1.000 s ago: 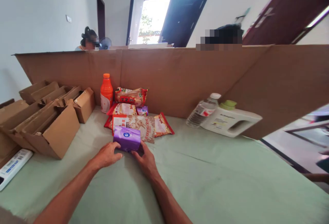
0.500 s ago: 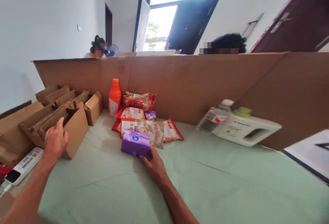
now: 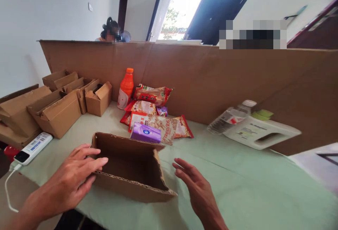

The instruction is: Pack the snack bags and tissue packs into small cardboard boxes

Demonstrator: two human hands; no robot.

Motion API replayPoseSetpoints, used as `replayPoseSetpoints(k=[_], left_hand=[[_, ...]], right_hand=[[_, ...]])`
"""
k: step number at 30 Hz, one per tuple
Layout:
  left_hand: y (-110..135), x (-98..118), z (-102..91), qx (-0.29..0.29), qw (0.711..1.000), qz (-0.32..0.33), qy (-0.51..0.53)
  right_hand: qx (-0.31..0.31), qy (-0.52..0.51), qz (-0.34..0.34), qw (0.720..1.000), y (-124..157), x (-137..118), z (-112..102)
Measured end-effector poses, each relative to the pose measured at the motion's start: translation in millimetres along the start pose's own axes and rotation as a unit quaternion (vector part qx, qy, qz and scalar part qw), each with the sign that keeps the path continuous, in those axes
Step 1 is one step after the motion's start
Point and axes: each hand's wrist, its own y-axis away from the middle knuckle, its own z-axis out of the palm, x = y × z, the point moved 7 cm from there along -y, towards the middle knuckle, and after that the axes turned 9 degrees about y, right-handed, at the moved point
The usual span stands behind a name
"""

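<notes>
An open-topped cardboard box (image 3: 132,187) is at the near middle of the table, its hollow facing up. My left hand (image 3: 68,177) holds its left end, with fingers over the rim and the thumb outside. To the right of the box, my right hand (image 3: 196,187) is open and empty, fingers stretched toward the box without touching it. Just behind the box lies a purple tissue pack (image 3: 146,132), leaning on a Three Squirrels snack bag (image 3: 161,126). The box's near wall hides part of its floor.
Several cardboard boxes (image 3: 60,114) stand at the left beside a white device (image 3: 34,148) with a cable. An orange bottle (image 3: 126,91) and red snack bags (image 3: 153,94) are behind. A clear bottle (image 3: 227,119) and white jug (image 3: 249,133) lean near the cardboard wall (image 3: 190,78).
A box has come from the left group to the table's near middle with my left hand. My right hand has let go of the purple tissue pack and moved right. The view has shifted.
</notes>
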Motion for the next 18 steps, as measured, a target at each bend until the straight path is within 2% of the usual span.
replayPoseSetpoints(k=[3, 6, 9, 12, 15, 18], left_hand=[[10.3, -0.9, -1.4, 0.039, 0.999, -0.012, 0.021], [30.6, -29.8, 6.3, 0.105, 0.989, -0.092, 0.054], [57.1, -71.6, 46.5, 0.087, 0.967, -0.212, 0.115], [73.6, -97.0, 97.5, 0.046, 0.944, -0.272, 0.181], [71.5, -103.9, 132.3, 0.042, 0.929, -0.3, 0.211], [53.4, -96.2, 150.3, 0.046, 0.932, -0.28, 0.226]], right_hand=[[-0.06, -0.01, 0.045, 0.997, 43.0, -12.3, 3.7], [-0.123, -0.04, 0.057, 0.99, 75.7, -20.9, 20.0], [-0.146, -0.059, 0.041, 0.987, 92.9, -24.8, 37.4], [-0.111, -0.049, 0.036, 0.992, 95.3, -24.7, 45.9], [-0.07, -0.027, 0.047, 0.996, 89.8, -27.0, 43.7], [-0.025, 0.005, 0.057, 0.998, 82.9, -32.7, 30.1]])
